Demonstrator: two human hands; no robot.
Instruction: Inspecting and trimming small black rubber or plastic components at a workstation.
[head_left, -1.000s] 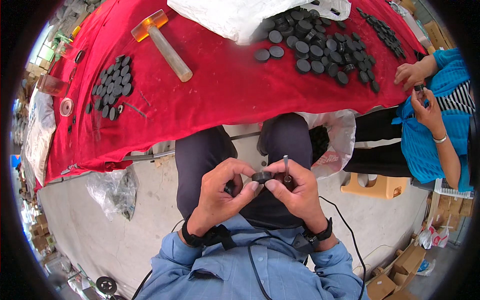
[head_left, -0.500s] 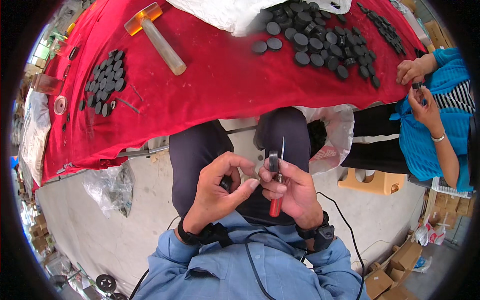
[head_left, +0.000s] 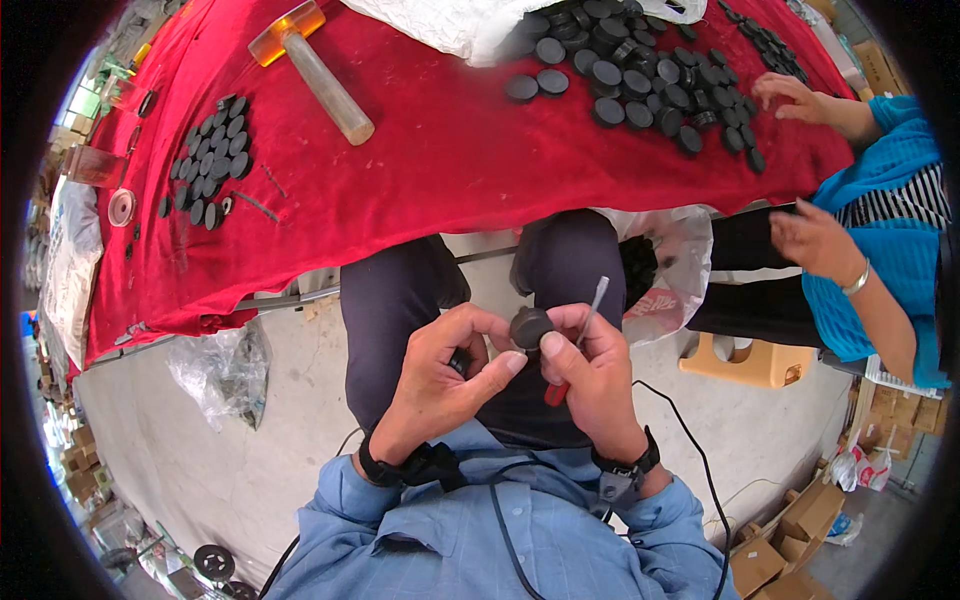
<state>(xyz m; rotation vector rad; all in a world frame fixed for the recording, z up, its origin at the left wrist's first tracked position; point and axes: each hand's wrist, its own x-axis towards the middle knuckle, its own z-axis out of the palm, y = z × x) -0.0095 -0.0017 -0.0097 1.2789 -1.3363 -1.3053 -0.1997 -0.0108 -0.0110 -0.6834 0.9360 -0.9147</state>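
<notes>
While held up over the lap, black disc (head_left: 530,327): sits tilted in front of the dark trousers (head_left: 395,285), between the two hands.
Right hand (head_left: 600,378): pinches the disc at its right side between thumb and fingers, and grips a screwdriver (head_left: 593,312) at the same time.
Screwdriver: shows a bit of red handle below the fingers and a metal shaft slanting up and away from the body.
Left hand (head_left: 435,370): brings thumb and forefinger, narrowly parted, close to the left side of the disc; cannot tell whether touching. Curls the other fingers around a dark piece (head_left: 461,361), mostly hidden.
Worktop (head_left: 450,150): stretches beyond the knees under a red cloth.
Mallet (head_left: 325,85): lies left of centre on the cloth, amber head toward the far side.
Small cluster of black discs (head_left: 208,163): lies at left, nearer than the mallet.
Large heap of black discs (head_left: 640,85): spreads over the right side, beside a white bag (head_left: 450,25).
Co-worker in blue at right: extends one hand (head_left: 790,98) over the cloth near the heap, the other (head_left: 815,240) lower, fingers spread.
Yellow stool (head_left: 785,362): stands on the floor at right.
</notes>
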